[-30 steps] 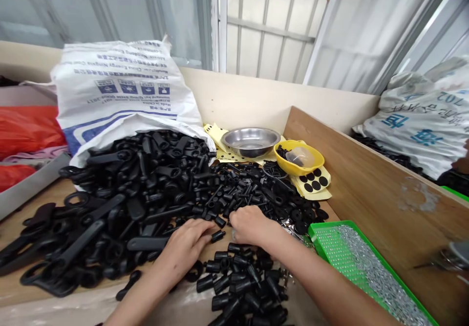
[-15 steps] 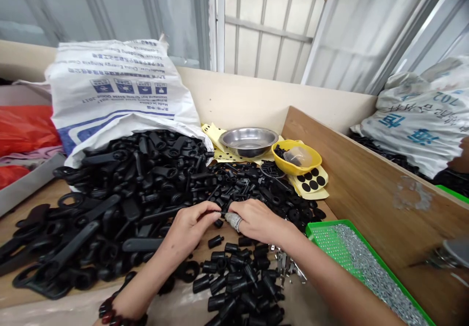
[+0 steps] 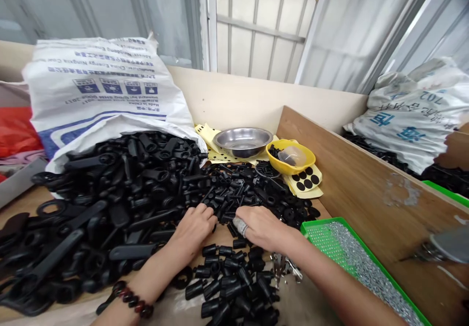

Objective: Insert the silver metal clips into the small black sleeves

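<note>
My left hand [image 3: 196, 228] is at the near edge of a heap of small black plastic parts [image 3: 238, 189], knuckles up and fingers curled down, with the fingertips hidden. A short gap to the right, my right hand [image 3: 260, 226] is closed too, one finger wrapped in grey tape. Whatever either hand holds, if anything, is too small or hidden to make out. Nearer to me, below both hands, lies a pile of black cylindrical pieces [image 3: 230, 282] with narrow ends. Small metal clips [image 3: 284, 267] lie beside that pile, under my right forearm.
Large black handle-like parts [image 3: 120, 213] spill from a white woven sack [image 3: 98, 81] on the left. Behind the heap are a steel bowl [image 3: 243, 140] and a yellow bowl [image 3: 309, 159]. A green tray [image 3: 306, 224] of small metal pieces stands by the wooden partition [image 3: 351, 184].
My hands have moved apart from a meeting of fingertips. The left hand has turned palm-down onto the small parts. The camera view has shifted slightly right.
</note>
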A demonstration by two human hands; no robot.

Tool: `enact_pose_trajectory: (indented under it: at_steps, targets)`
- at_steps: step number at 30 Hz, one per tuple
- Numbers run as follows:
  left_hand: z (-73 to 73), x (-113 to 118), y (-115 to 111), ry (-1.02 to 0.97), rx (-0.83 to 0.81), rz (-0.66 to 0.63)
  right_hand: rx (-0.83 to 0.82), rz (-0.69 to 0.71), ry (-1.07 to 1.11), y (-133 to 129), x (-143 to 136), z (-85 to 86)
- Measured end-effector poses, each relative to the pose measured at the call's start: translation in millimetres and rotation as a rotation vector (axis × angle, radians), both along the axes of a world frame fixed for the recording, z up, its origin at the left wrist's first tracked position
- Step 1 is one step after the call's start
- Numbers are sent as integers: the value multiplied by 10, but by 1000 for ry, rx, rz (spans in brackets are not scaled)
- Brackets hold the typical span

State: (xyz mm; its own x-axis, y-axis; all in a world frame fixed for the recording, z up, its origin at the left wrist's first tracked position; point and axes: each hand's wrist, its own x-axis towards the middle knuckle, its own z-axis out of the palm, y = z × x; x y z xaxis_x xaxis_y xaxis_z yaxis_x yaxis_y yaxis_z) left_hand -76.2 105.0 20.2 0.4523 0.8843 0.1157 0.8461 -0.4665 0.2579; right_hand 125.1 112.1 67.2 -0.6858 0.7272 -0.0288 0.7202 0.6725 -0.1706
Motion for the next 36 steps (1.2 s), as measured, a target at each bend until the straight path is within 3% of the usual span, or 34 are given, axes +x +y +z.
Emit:
enact_pose_trajectory:
  at_steps: [9, 13, 19, 23, 26, 30, 32, 36]
  targets:
    - [101, -102, -189, -217, -41, 14, 75, 36, -87, -196, 41, -18]
    - [118, -26, -309, -387, -89, -18, 103, 103, -89, -286, 67, -10]
    - [140, 81, -451, -630, -198, 43, 223, 155, -94, -403, 156, 36]
    - [148, 116, -531, -737, -260, -11, 256, 242, -111, -464, 196, 65]
    - [129, 175, -596, -771, -348, -19, 205, 268, -66, -491, 205, 37]
    - [57, 256, -689, -890, -482, 69, 26, 171, 65, -531, 215, -46]
    - [23, 276, -727, -915, -445, 106, -84, 103, 133, -564, 219, -70]
    - [-11, 276, -787, -801, -219, 110, -269, 45, 322, -632, 216, -63]
